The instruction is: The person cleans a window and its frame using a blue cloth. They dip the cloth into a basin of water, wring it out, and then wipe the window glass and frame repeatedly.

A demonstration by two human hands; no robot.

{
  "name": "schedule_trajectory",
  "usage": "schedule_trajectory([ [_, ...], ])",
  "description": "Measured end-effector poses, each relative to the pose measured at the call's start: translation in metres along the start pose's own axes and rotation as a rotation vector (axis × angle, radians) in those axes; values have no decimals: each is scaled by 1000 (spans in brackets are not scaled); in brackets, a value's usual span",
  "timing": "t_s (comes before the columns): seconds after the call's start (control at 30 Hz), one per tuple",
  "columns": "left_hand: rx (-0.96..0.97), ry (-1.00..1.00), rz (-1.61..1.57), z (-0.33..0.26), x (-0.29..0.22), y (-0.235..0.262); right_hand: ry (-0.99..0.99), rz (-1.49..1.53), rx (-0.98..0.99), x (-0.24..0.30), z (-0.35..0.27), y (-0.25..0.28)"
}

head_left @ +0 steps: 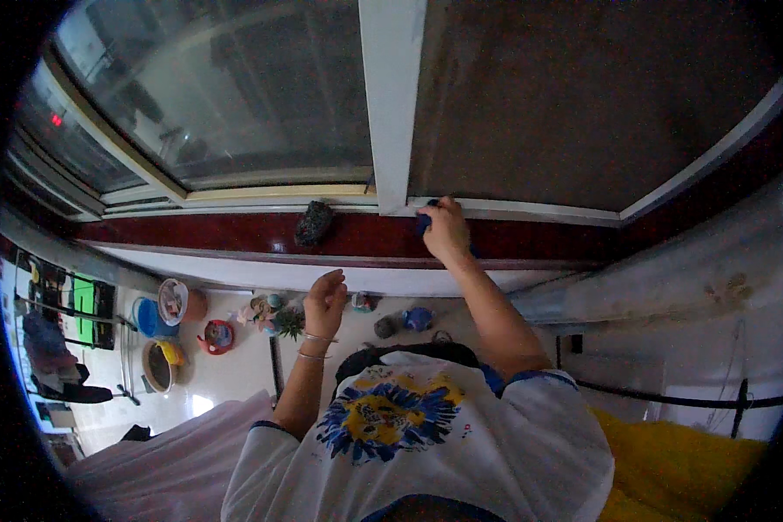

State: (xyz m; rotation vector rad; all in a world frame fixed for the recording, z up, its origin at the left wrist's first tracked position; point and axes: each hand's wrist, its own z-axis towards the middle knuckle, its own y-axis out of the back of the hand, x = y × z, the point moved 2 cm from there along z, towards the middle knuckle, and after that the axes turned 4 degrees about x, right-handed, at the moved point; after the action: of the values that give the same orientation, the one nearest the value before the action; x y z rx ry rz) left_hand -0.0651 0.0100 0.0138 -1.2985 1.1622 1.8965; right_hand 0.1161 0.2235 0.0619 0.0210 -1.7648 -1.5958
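My right hand (448, 233) is closed on a dark blue cloth (424, 219). It presses the cloth where the white window frame (513, 210) meets the dark red sill (365, 237), just right of the upright white post (393, 104). My left hand (324, 304) hangs in front of the sill, its fingers loosely bent and nothing visible in them. A dark grey speckled lump (313, 224) rests on the sill beyond my left hand; I cannot make out what it is.
Glass panes (235, 96) rise behind the sill. At right hangs a pale curtain (696, 252). Below left stand a blue bucket (155, 320), a red basin (217, 337), a plant (289, 323) and a drying rack (117, 348). Yellow fabric (679, 465) lies at lower right.
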Motion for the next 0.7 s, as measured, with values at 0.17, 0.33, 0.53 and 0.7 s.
schedule_trajectory([
  [0.17,13,-28,0,4,-4,-1,49,152,-293,5,6,-28],
  [0.33,-11,-34,21,1,-8,4,32,25,-110,10,-11,-9],
  [0.53,15,40,-41,-1,-9,4,116,306,-471,23,-9,-3],
  [0.7,27,-20,-4,7,-5,-5,81,-51,-499,-4,-7,-27],
])
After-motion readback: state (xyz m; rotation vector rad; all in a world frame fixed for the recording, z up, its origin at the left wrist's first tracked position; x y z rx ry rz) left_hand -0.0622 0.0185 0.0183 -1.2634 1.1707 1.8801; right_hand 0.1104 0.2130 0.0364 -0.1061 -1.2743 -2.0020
